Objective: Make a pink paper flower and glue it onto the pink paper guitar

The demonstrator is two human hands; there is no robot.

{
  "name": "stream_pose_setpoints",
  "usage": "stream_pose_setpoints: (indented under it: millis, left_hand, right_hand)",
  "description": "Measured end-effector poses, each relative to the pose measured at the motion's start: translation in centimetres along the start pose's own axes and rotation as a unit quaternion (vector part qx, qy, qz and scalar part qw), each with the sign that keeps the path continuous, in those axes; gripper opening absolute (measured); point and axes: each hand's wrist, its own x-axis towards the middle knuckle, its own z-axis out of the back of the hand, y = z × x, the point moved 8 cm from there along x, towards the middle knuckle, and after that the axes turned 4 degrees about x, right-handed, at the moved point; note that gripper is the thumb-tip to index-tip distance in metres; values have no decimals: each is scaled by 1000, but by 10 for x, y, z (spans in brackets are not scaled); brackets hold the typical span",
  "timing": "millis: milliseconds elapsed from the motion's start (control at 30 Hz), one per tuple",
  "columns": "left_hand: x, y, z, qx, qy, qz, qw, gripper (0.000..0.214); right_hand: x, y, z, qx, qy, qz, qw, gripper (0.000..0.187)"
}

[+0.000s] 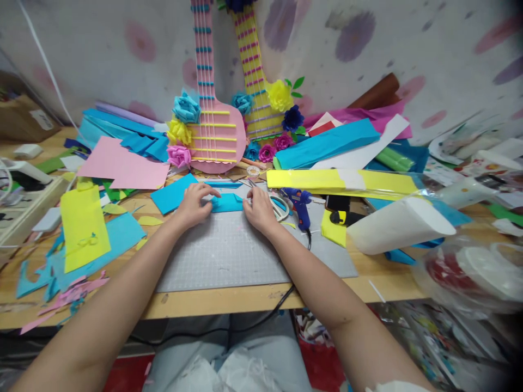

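Note:
Both my hands rest on a small blue paper piece lying at the far edge of a grey cutting mat. My left hand presses its curled fingers on the paper's left end. Pinching the right end of the same piece is my right hand. A second, larger blue sheet lies just left of my left hand.
Scissors and a blue glue gun lie right of my right hand. Two paper guitars with paper flowers lean on the wall. Yellow, pink and blue sheets, a white paper roll and plastic bags crowd the wooden table.

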Motion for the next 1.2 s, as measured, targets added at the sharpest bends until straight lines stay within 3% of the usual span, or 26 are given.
stream_pose_setpoints:
  millis: [167,367,467,600,800,933,1000,1067,1133,1200]
  left_hand:
    - [33,-14,2,0,0,-29,1000,26]
    - [65,-52,-45,90,173,-118,974,20]
    - [69,-53,-57,127,216,-114,961,21]
    - [69,-49,-59,136,245,-85,956,18]
    - [71,-39,-42,27,181,-54,982,9]
    - [67,-14,-24,-116,41,61,991,11]
    - [57,-2,-14,-203,-63,141,967,12]
    - [41,10,-10,-291,-163,243,911,13]
    - [22,19,-19,-406,-217,348,817,12]
    - [9,19,-35,-503,-229,420,720,13]
  right_hand:
    - [7,-20,16,171,-99,-49,979,11]
    - [7,-26,19,213,-127,-68,966,13]
    - [8,-22,17,217,-125,-43,967,14]
    - [8,-20,16,230,-129,-33,964,14]
    - [5,-20,22,240,-150,-34,958,13]
    - [4,-18,24,230,-160,-29,959,13]
    - [2,-14,28,195,-165,-19,967,14]
    - [1,-4,32,142,-157,16,977,17]
    - [-2,12,33,90,-124,83,985,22]
    - [-7,29,28,50,-73,157,984,28]
